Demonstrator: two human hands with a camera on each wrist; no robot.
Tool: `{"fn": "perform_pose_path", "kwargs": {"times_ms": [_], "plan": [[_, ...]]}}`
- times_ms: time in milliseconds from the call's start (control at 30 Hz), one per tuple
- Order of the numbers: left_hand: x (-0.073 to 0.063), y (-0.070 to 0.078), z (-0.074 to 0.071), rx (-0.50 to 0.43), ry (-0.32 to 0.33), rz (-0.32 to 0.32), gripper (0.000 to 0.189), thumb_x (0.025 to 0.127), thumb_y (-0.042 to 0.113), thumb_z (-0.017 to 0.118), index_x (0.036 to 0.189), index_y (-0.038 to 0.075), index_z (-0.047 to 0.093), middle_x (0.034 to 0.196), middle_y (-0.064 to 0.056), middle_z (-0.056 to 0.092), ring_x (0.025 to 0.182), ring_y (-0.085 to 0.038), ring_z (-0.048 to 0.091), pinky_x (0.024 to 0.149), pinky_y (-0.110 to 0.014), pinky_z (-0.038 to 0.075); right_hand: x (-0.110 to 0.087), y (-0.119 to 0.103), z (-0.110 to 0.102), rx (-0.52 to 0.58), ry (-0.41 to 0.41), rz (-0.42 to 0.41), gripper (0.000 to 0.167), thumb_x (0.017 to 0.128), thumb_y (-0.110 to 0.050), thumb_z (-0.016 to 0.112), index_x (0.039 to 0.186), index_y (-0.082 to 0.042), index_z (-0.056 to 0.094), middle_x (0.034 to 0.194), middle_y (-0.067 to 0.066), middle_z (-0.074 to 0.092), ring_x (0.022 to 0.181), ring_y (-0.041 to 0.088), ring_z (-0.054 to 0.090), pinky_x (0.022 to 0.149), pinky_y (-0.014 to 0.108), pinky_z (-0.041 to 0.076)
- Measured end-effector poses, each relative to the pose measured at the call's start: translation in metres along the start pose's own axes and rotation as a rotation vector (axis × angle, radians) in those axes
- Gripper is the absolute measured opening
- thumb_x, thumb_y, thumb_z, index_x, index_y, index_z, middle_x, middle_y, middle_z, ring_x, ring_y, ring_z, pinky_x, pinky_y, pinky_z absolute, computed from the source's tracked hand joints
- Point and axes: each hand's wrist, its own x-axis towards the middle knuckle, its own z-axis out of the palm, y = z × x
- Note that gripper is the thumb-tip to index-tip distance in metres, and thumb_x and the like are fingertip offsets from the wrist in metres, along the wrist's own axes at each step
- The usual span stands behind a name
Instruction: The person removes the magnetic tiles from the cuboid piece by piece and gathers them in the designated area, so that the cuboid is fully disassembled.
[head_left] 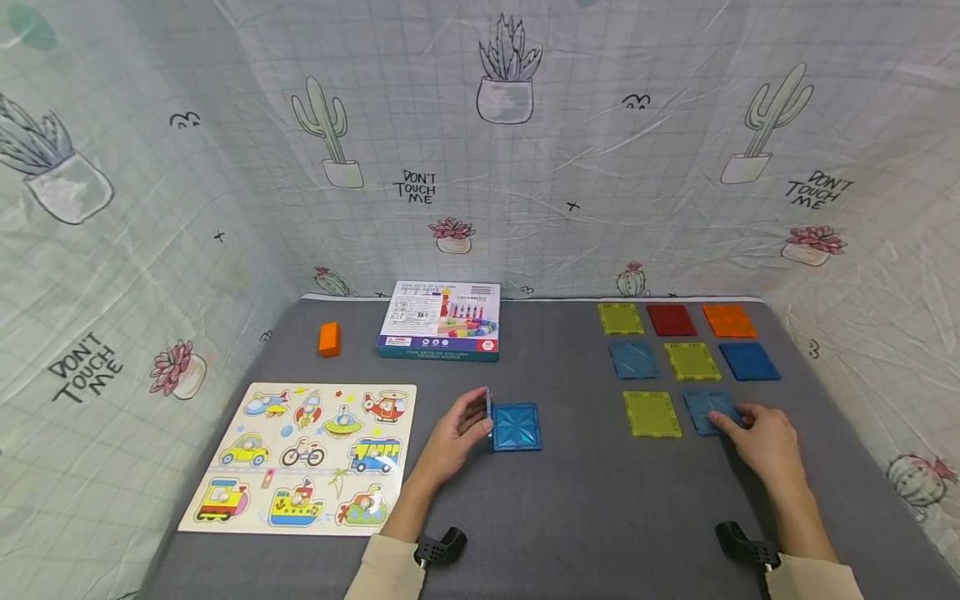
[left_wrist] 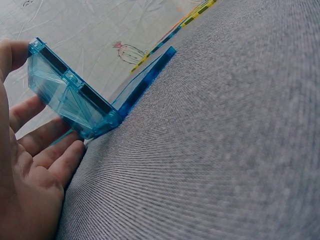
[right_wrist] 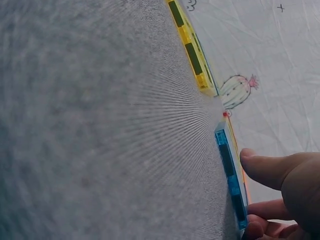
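Observation:
In the head view, my left hand (head_left: 454, 437) holds a clear blue square magnetic tile (left_wrist: 67, 92) upright on its edge, thumb on the near side and fingers behind it. A second blue tile (head_left: 517, 427) lies flat, and the upright one meets its left edge. Over at the right, my right hand (head_left: 767, 442) is at a flat blue tile (head_left: 703, 408), with its thumb over the top face and fingers at the right edge. The right wrist view shows that tile from the side, lying on the grey cloth.
Yellow (head_left: 652, 414), red (head_left: 671, 320), orange (head_left: 730, 321) and blue (head_left: 750, 361) tiles lie in rows at the right. A wooden vehicle puzzle board (head_left: 258, 402) lies at the left. Behind stand a bead game box (head_left: 438, 321) and an orange block (head_left: 329, 340).

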Motion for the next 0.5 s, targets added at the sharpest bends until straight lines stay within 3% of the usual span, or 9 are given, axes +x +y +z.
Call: {"fn": "perform_pose_path", "kwargs": {"times_ms": [133,300,500], "plan": [[0.0,-0.002,0.0,0.001,-0.003,0.012,0.051,0.101,0.017,0.055,0.149,0.01,0.042,0.151,-0.018,0.048,0.139,-0.035,0.049,0.118,-0.047,0.039,0.0,0.0,-0.002,0.017,0.005,0.014,0.073,0.098,-0.047,0.057,0.132,0.018,0.05,0.117,0.037,0.051,0.104,0.05,0.05,0.081,0.063,0.048],[0.0,-0.002,0.0,0.007,0.001,0.009,0.051,0.101,0.018,0.056,0.149,0.011,0.042,0.15,-0.017,0.05,0.139,-0.035,0.05,0.118,-0.046,0.04,0.001,-0.004,-0.006,0.031,0.056,-0.027,0.072,0.099,-0.046,0.057,0.13,0.019,0.05,0.11,0.034,0.055,0.092,0.043,0.051,0.071,0.057,0.048],[-0.001,0.0,0.001,0.024,0.009,0.0,0.051,0.101,0.021,0.057,0.149,0.013,0.043,0.15,-0.014,0.05,0.138,-0.032,0.051,0.117,-0.042,0.043,-0.003,-0.021,-0.013,0.058,0.1,-0.064,0.07,0.099,-0.043,0.056,0.132,0.018,0.05,0.115,0.035,0.054,0.102,0.048,0.05,0.082,0.066,0.046]]}}
